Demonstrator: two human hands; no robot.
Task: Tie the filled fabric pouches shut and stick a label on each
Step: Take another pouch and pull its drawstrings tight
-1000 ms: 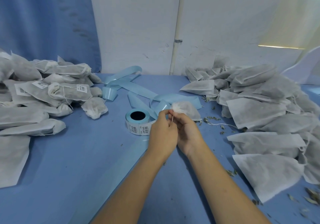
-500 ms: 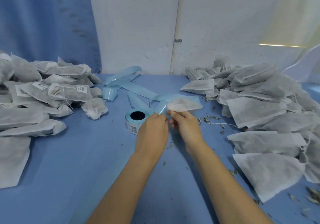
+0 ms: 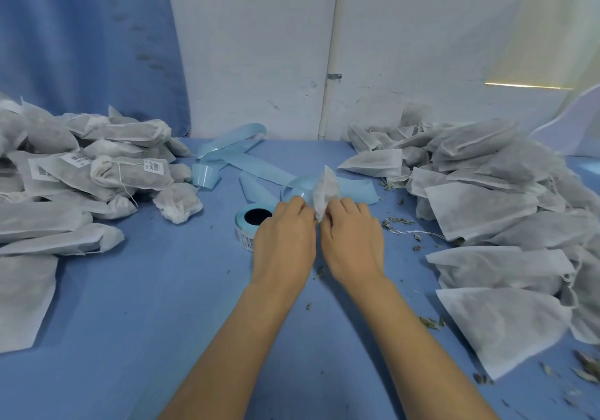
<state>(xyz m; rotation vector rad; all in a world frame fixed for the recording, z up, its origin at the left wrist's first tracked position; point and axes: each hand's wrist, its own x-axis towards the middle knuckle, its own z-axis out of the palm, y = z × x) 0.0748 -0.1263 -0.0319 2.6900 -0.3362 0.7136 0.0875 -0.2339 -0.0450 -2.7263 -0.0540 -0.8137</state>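
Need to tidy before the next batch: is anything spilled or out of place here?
Yes. Dried herb bits lie spilled on the blue table beside the right pile of pouches, more at its near edge. A loose string lies among them. Spent label backing sprawls loose behind the label roll.
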